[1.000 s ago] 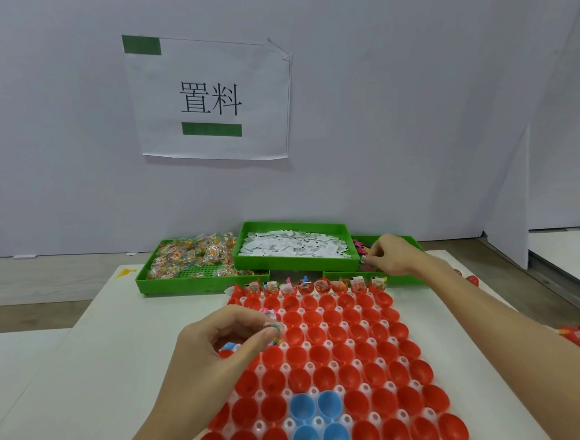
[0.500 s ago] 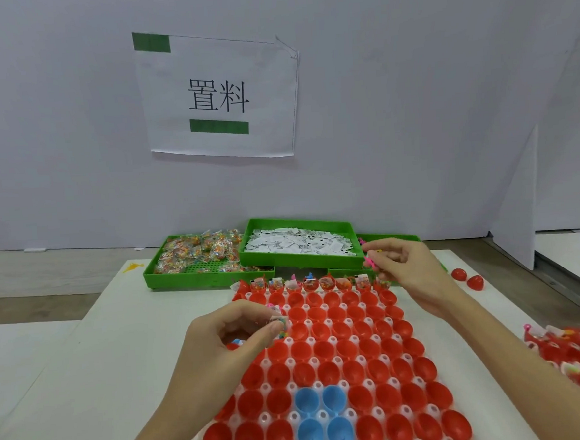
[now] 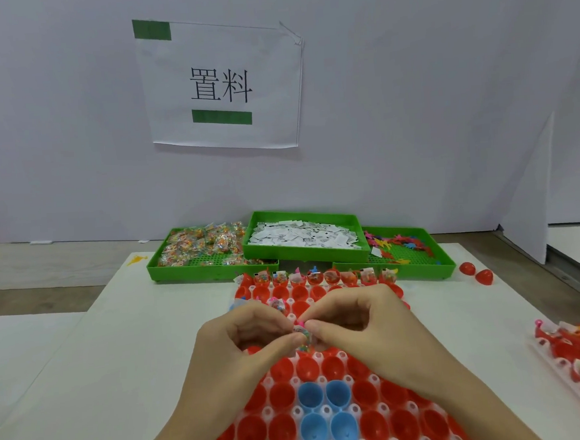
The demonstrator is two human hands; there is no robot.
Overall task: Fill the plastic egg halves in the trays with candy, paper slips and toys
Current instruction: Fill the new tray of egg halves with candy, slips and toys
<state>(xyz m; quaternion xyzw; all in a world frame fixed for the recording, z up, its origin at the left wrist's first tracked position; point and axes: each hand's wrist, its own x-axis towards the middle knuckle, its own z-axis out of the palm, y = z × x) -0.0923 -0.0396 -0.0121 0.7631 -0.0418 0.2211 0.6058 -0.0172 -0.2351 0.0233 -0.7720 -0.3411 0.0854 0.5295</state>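
Over the egg tray (image 3: 330, 419) on the white tabletop (image 3: 96, 370), both hands meet.
Left hand (image 3: 242, 343) and right hand (image 3: 364, 324) each have their grip pinching a small candy packet (image 3: 301, 334) between fingertips, above red egg halves (image 3: 305, 366); green bins (image 3: 304, 249) of candy, paper slips and toys sit behind.
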